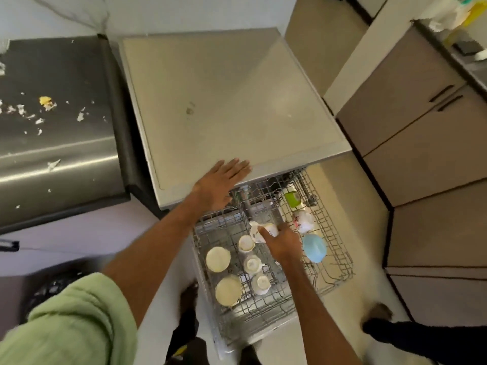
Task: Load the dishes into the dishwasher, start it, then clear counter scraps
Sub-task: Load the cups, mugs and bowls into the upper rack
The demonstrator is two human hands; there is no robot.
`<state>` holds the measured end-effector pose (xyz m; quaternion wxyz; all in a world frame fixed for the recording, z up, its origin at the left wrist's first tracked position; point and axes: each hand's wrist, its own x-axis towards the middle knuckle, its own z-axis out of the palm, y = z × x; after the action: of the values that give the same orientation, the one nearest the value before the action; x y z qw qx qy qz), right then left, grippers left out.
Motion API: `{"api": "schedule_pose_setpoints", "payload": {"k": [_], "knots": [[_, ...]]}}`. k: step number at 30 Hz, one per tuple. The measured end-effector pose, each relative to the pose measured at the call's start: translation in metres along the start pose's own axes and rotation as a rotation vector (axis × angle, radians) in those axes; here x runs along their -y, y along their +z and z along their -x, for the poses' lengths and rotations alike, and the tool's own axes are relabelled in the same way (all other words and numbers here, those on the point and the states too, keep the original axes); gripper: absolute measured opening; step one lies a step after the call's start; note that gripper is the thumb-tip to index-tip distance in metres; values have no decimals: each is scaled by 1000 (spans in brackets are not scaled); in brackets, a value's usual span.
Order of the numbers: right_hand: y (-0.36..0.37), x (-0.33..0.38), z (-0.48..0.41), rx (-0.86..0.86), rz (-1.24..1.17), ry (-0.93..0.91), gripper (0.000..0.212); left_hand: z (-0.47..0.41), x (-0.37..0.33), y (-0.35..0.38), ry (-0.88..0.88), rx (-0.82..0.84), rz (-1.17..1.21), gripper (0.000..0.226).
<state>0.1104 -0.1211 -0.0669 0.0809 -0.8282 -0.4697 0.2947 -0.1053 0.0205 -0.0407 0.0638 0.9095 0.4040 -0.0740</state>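
**A cup going into a rack that is filling up**

The dishwasher rack [334,262] is pulled out, and the person leans over it. The left hand [220,184] lies flat with straight fingers on the edge of the beige table [224,101] just behind the rack, grasping nothing. The right hand [283,242] is over the middle of the rack, its fingers curled round a white cup [263,231] that is tipped on its side above the wires.

The rack holds a good deal:
- two cream bowls [218,259] upside down along its left side
- three small cups [253,264] in a row just right of the bowls
- a flowered cup [303,221] and a blue bowl [314,247] on its right side
- a green piece [292,199] at the back, perhaps a cup, though it's too blurred to tell

To my eye, the risk is a knock. The white cup is coming down close to the nearest small cup, and a careless set could chip either one. If it lands between the prongs it could also be left leaning, so that it rolls when the rack slides in.

Well to the left of the rack, scraps [47,102] are scattered on the steel table [66,154], not yet cleared.
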Motion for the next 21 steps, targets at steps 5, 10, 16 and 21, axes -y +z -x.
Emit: {"api": "schedule_pose_setpoints", "payload": {"k": [5,10,16,21], "knots": [[33,-1,-59,118,52,-86,68,-6,10,9,71,-69,24,107],[86,11,-98,151,203,-142,70,-8,16,15,91,-104,-34,93],[125,7,-116,161,284,-89,74,-11,20,18,93,-106,-11,88],[140,13,-120,164,291,-79,75,-11,19,16,92,-116,26,88]]}}
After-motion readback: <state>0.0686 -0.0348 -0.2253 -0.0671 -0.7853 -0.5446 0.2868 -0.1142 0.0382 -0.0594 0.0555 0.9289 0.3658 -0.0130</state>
